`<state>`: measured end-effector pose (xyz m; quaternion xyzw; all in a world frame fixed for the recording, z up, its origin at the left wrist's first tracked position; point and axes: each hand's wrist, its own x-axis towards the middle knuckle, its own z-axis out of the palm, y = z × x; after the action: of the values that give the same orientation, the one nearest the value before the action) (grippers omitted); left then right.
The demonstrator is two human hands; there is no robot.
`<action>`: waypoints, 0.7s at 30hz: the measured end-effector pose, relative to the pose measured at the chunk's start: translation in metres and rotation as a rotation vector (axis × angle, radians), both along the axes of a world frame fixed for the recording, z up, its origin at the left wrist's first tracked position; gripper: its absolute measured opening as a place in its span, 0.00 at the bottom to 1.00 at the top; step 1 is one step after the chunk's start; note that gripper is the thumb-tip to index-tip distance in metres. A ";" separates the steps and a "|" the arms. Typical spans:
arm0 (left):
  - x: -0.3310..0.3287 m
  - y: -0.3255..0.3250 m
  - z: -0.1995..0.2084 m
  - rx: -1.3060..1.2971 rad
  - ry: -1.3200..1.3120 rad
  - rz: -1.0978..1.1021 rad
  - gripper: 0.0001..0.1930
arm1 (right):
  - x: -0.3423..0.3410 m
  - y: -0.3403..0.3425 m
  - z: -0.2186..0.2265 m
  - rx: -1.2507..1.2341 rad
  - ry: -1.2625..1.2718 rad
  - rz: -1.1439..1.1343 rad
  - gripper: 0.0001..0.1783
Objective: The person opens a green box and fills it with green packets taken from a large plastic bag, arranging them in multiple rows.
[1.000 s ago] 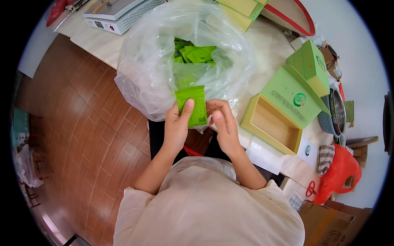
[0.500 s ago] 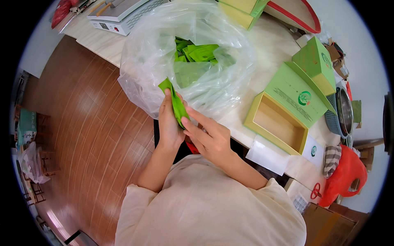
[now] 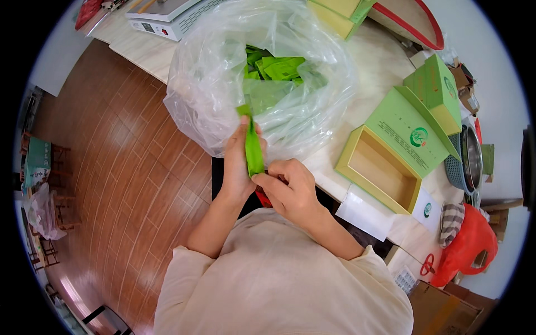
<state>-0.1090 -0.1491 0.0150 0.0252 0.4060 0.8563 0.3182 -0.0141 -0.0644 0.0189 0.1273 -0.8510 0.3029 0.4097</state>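
A slim bright green packet (image 3: 254, 149) stands upright between my two hands, in front of the bag. My left hand (image 3: 237, 162) is closed around it from the left side, thumb near its upper end. With curled fingers, my right hand (image 3: 291, 185) pinches the packet's lower end. Just beyond lies a large clear plastic bag (image 3: 201, 95) with its mouth open. Several green packets (image 3: 279, 68) of the same kind are heaped inside it.
An open green gift box (image 3: 379, 167) sits on the table at right, beside a closed one (image 3: 432, 92). White paper (image 3: 365, 212) lies at the table edge. Red scissors (image 3: 427, 264) and a red cloth bag (image 3: 466, 245) are farther right. A white machine (image 3: 173, 22) stands at back left.
The packet has turned more upright. My right hand has moved down to the packet's lower end, its fingers now curled into a pinch. The whole view has shifted slightly.
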 end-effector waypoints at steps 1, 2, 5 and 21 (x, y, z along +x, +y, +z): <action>0.000 0.000 0.004 -0.008 -0.029 -0.092 0.16 | -0.001 0.003 0.000 0.048 0.015 0.038 0.15; 0.001 0.000 0.006 -0.015 -0.058 -0.183 0.17 | -0.001 0.006 0.001 0.095 0.030 0.075 0.16; 0.003 0.002 0.004 0.046 -0.057 -0.245 0.16 | 0.003 0.014 -0.005 0.048 -0.146 0.214 0.17; 0.005 0.001 -0.006 0.420 -0.140 -0.353 0.14 | 0.011 -0.001 -0.010 -0.256 -0.033 0.204 0.15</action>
<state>-0.1042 -0.1481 0.0095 0.1016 0.1861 0.8527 0.4774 -0.0035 -0.0651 0.0086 0.1551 -0.7946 0.4510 0.3757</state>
